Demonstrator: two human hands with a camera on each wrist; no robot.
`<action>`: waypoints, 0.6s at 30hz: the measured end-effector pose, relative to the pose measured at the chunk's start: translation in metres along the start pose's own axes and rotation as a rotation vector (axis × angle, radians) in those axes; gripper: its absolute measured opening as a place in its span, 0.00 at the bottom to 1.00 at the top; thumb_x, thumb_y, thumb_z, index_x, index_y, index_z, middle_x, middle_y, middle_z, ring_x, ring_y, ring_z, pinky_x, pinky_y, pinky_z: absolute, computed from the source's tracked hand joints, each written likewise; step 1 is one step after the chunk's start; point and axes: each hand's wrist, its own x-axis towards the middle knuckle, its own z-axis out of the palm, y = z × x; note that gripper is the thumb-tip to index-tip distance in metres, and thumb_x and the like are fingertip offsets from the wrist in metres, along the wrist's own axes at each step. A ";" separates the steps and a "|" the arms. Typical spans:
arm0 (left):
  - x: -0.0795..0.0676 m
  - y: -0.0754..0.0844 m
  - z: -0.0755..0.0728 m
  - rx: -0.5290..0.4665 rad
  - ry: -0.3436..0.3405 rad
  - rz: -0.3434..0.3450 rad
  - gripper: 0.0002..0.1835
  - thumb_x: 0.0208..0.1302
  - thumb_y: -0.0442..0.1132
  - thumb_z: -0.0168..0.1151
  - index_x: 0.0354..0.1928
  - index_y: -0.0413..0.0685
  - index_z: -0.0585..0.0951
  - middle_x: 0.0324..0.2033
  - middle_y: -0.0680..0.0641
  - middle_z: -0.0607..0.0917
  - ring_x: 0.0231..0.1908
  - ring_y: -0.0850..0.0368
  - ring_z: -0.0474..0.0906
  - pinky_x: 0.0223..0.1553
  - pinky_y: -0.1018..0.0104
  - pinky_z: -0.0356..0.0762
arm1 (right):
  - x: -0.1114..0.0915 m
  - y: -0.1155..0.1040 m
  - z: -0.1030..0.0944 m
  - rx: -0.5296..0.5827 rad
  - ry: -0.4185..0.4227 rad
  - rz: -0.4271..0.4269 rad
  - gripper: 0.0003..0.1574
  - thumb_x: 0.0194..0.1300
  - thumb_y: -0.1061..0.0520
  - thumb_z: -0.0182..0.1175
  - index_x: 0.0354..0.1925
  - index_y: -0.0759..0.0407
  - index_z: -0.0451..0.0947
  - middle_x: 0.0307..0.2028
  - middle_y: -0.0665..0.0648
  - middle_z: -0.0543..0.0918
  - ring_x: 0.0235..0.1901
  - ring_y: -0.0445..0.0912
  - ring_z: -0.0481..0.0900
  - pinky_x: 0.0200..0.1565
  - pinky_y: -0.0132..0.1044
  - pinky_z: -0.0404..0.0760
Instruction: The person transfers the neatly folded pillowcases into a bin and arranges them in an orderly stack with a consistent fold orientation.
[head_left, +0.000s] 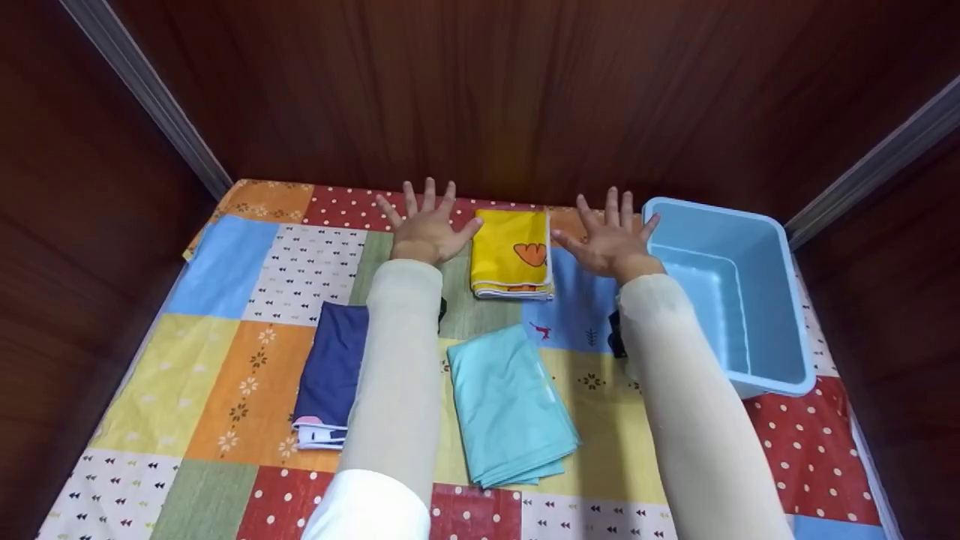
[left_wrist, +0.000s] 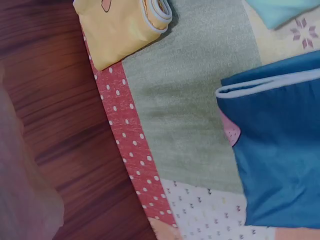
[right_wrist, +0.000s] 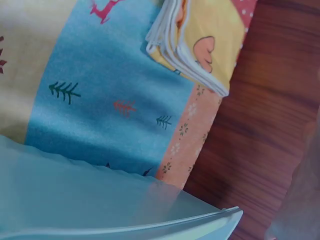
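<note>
Both hands are held out over the far part of the table with fingers spread and nothing in them. My left hand (head_left: 426, 231) is just left of a folded yellow cloth (head_left: 510, 251) with an orange heart-like print. To that cloth's right is my right hand (head_left: 611, 241), near the corner of a light blue plastic tub (head_left: 799, 315). A folded dark blue cloth (head_left: 330, 367) with white edging lies partly hidden behind the left forearm. Between the forearms lies a folded turquoise cloth (head_left: 514, 409). The left wrist view shows the dark blue cloth (left_wrist: 282, 150) more fully.
A patchwork-print tablecloth (head_left: 210, 375) covers the table. Dark wood panels (head_left: 465, 97) stand behind it and on both sides, with grey metal strips (head_left: 146, 82) at the corners. The tub's inside shows only its bare blue floor.
</note>
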 end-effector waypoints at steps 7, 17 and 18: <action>0.003 0.003 0.004 0.034 -0.016 0.044 0.45 0.71 0.72 0.35 0.82 0.65 0.38 0.81 0.45 0.37 0.78 0.36 0.25 0.68 0.27 0.16 | 0.001 0.003 0.002 -0.030 0.021 -0.064 0.55 0.71 0.21 0.31 0.82 0.43 0.29 0.78 0.66 0.20 0.76 0.65 0.17 0.64 0.74 0.16; 0.005 0.002 0.003 0.067 -0.016 0.104 0.45 0.72 0.72 0.36 0.82 0.64 0.39 0.81 0.45 0.37 0.78 0.37 0.26 0.69 0.28 0.19 | -0.005 0.014 0.005 -0.052 0.028 -0.147 0.59 0.67 0.16 0.30 0.82 0.42 0.30 0.79 0.64 0.21 0.77 0.64 0.18 0.65 0.72 0.14; 0.006 0.001 0.003 0.067 -0.018 0.108 0.45 0.72 0.72 0.36 0.82 0.64 0.39 0.81 0.45 0.37 0.78 0.37 0.26 0.69 0.28 0.19 | -0.005 0.014 0.005 -0.057 0.032 -0.156 0.58 0.67 0.16 0.31 0.82 0.42 0.30 0.79 0.64 0.21 0.77 0.63 0.19 0.65 0.72 0.15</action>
